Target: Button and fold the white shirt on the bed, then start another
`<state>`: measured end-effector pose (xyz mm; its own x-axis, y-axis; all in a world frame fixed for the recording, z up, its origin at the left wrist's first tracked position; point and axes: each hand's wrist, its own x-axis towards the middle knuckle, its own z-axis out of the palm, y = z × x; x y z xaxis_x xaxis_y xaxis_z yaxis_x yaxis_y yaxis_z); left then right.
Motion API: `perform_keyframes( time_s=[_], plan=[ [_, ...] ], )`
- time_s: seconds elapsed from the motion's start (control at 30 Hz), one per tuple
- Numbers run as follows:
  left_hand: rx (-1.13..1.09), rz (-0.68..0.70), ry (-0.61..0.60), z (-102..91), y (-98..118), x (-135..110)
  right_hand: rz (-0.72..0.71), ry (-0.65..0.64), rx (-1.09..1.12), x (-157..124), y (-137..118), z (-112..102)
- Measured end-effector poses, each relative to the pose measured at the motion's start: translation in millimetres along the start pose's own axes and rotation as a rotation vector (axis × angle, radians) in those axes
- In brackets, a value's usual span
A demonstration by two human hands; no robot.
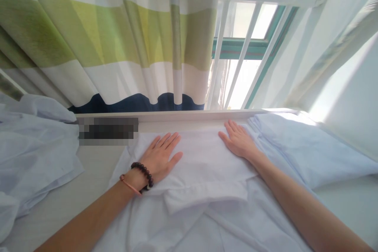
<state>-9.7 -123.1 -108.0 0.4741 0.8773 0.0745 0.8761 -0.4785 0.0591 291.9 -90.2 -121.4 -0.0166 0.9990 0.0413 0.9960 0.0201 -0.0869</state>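
White shirt [203, 165] lies at the counter's [88, 173] far edge below the curtain [118, 47]; my left grip [161, 155] and right grip [239, 139] rest flat-open on it.

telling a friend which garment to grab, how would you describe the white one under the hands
Below the striped curtain, the table holds several cloths. The white garment lies in the middle, with the left hand and right hand flat on it; the left cloth and right cloth are pale blue.
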Motion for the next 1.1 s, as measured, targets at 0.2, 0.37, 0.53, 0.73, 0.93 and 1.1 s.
perform_keyframes(
  time_s=[0.2, 0.37, 0.53, 0.73, 0.93, 1.1],
  plan=[
    [-0.298, 0.202, -0.031, -36.3, 16.1, -3.1, -0.072, 0.106, 0.022, -3.9, -1.3, 1.0],
    [-0.528, 0.307, -0.563, -62.0, 40.3, -16.5, -0.181, 0.231, 0.154, -7.4, -1.3, -1.8],
    [-0.542, 0.285, -0.661, -60.8, 43.2, -16.4, -0.211, 0.262, 0.201, -7.0, -1.8, -1.0],
    [-0.688, 0.227, -0.746, -59.5, 26.4, -7.6, -0.284, 0.273, 0.21, -20.0, -10.5, -19.6],
    [-0.661, 0.209, -0.758, -61.0, 27.0, -8.5, -0.512, -0.471, 0.329, -61.8, -28.0, -81.8],
    [-0.623, 0.23, -0.705, -63.0, 29.9, -10.2, -0.511, -0.77, 0.328, -70.5, -31.4, -88.2]
  ],
)
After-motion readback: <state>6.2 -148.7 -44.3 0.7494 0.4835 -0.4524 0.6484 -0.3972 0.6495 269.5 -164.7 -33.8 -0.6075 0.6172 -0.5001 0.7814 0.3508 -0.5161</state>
